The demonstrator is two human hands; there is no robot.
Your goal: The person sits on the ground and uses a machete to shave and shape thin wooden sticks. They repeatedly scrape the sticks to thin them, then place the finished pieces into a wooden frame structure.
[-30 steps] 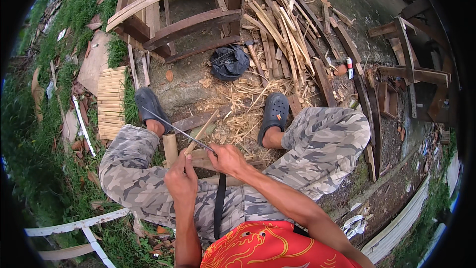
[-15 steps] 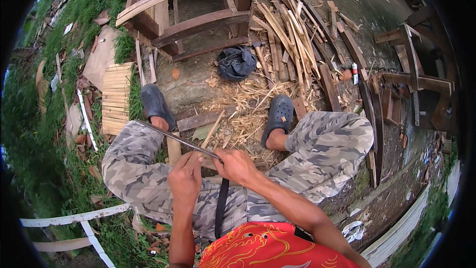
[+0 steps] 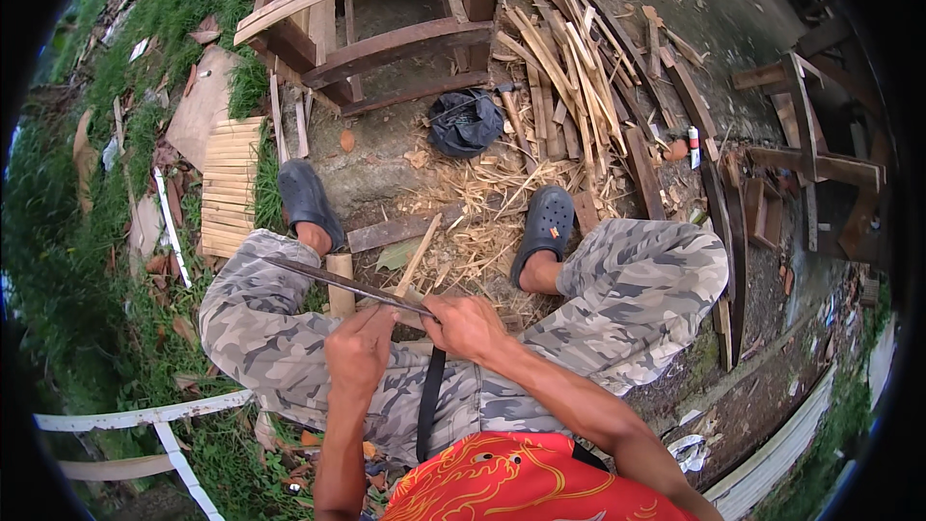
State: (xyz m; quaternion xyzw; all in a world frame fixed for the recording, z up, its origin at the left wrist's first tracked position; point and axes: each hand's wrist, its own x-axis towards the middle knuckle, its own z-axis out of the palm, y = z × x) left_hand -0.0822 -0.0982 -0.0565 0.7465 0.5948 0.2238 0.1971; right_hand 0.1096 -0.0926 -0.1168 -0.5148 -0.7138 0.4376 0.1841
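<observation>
- Near ctr: my R hand [image 3: 466, 326] wrapped tight round the near R end of a long thin blade [image 3: 338, 282], which slants far L.
- My L hand [image 3: 359, 347] curled closed beside it, pinching near end of a pale wood strip [image 3: 418, 253], partly hidden by the blade.
- Far ctr: shavings [image 3: 485, 201], then a black bag [image 3: 465, 123]; wood pile [image 3: 569, 68] to R of it.

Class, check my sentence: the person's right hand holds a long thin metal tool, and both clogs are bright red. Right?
Not quite: both clogs are dark grey, not red, as the head view shows. The right hand does hold a long thin metal tool.
</observation>
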